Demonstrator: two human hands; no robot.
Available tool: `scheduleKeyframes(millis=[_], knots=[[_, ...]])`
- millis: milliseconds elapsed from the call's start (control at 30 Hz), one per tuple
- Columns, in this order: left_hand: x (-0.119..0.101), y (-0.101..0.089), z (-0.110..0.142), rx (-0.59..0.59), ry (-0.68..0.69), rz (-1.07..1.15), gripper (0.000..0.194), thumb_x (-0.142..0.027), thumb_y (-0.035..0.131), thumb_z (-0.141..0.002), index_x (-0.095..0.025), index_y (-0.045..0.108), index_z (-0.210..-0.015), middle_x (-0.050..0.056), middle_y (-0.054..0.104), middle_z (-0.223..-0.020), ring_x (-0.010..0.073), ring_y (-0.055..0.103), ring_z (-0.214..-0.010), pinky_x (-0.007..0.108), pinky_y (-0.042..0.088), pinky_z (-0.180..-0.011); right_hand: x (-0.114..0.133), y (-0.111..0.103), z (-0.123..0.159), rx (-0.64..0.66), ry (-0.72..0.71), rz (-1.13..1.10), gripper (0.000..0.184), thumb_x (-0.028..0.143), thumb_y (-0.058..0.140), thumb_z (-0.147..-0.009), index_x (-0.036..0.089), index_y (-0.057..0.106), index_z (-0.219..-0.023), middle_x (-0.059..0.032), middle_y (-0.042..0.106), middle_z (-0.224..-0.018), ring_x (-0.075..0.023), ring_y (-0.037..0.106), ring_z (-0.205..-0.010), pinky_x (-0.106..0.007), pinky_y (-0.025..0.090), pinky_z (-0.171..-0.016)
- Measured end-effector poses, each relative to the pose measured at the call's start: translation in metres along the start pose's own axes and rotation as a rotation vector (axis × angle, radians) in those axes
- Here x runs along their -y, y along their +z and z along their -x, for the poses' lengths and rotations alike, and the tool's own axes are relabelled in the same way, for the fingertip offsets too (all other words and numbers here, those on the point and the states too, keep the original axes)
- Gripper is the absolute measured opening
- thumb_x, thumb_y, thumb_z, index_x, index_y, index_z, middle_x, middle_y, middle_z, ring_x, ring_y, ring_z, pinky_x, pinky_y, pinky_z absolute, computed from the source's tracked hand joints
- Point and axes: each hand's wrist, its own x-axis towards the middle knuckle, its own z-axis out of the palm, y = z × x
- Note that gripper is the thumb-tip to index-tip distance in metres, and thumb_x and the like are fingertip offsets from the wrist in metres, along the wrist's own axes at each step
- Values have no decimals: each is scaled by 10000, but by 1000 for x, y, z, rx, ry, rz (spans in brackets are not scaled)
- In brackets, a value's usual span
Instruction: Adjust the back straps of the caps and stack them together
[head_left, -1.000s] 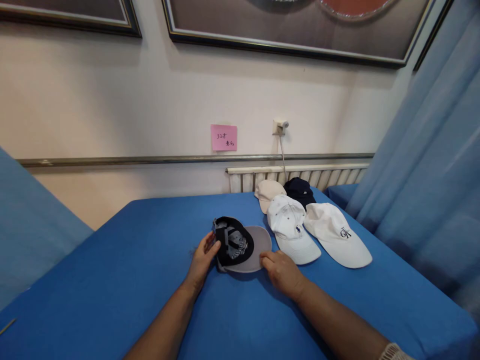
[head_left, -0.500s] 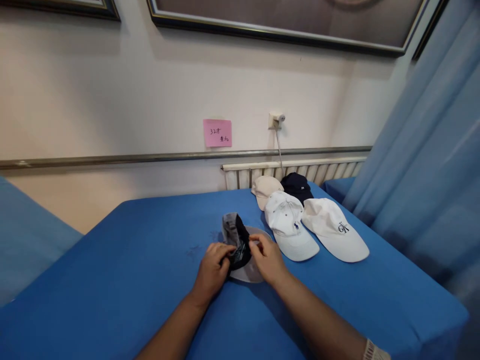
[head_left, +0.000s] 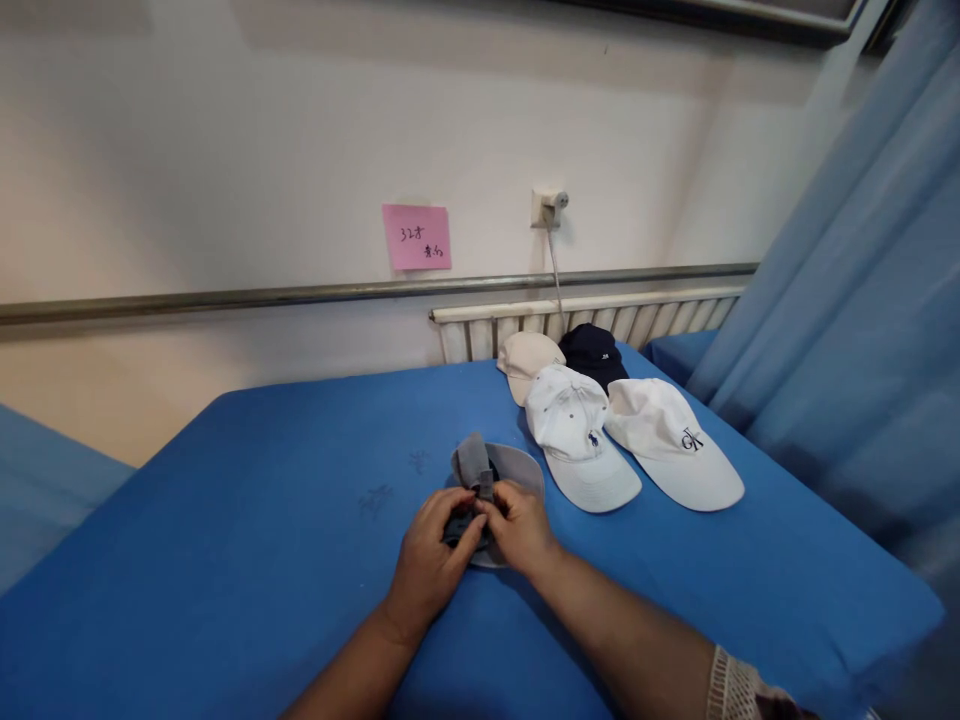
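Note:
A grey baseball cap (head_left: 517,465) with a dark inside lies on the blue-covered bed, its brim toward the right. My left hand (head_left: 433,548) grips the cap's near left edge between thumb and fingers. Close against it, my right hand (head_left: 519,525) pinches the cap's band, and the fingertips of both hands nearly meet there. The strap area under my fingers is partly hidden. Just to the right lies a white cap with a small dark horse logo (head_left: 574,430).
Beyond are a white cap with black letters (head_left: 671,440), a beige cap (head_left: 529,362) and a navy cap (head_left: 592,352). The blue bed cover (head_left: 285,520) runs up to a radiator (head_left: 480,335) and wall rail (head_left: 300,294). A blue curtain (head_left: 847,260) hangs at right.
My hands have come together at the cap's band, the right one moving left. The cap's raised part has folded over, showing more grey and less black. The view has tilted down slightly.

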Motion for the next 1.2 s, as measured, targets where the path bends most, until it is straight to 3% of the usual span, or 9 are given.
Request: scheduleKeyframes(millis=[100,267,433,567,800,1000,1200], knots=[[2,3,-3,-30,-55,8,171,-348,617,-879,-227,662,-991,45,704,-948,219,667,-893,354,533,-830,7,1,5,89,-115,100,198,102,499,-893,193,659,-966,-58,687,-926,-183,632,-869,-290,504,-787],[-1,1,-6,-61,-57,-22,147,-301,597,-855,-224,673,-954,38,713,-912,212,673,-846,341,540,-807,13,-4,7,159,-191,143,216,116,445,-946,176,638,-1021,-81,664,-950,-195,626,-894,-311,519,-825],[-2,-4,-6,-98,-36,-79,158,-262,577,-852,-217,671,-970,52,716,-927,217,673,-867,352,542,-833,19,-8,8,131,-208,90,233,164,439,-977,179,655,-1062,-85,690,-980,-194,646,-920,-319,519,-844],[-1,-9,-6,-67,12,-93,169,-250,542,-876,-228,684,-966,61,728,-950,227,678,-910,371,533,-885,18,-5,11,-5,-104,-26,142,232,551,-933,193,665,-1008,-52,709,-929,-179,660,-855,-299,526,-793],[-6,-6,0,-31,-110,-27,246,-314,611,-859,-240,666,-1088,64,741,-1037,241,695,-952,385,546,-906,7,2,10,-10,59,-235,130,305,595,-894,196,665,-909,-16,720,-812,-156,661,-719,-264,522,-678],[0,-4,-2,-25,-74,12,177,-332,594,-881,-243,701,-990,48,748,-1011,223,697,-938,370,546,-905,-1,3,9,6,81,-282,145,301,576,-896,190,668,-885,-6,694,-765,-142,631,-679,-237,496,-621],[2,-7,-1,-3,-13,-55,173,-313,577,-896,-248,696,-1002,52,739,-1014,224,691,-939,367,542,-890,6,-1,11,19,48,-245,139,307,604,-885,196,688,-886,-11,715,-791,-148,655,-702,-259,518,-677]])
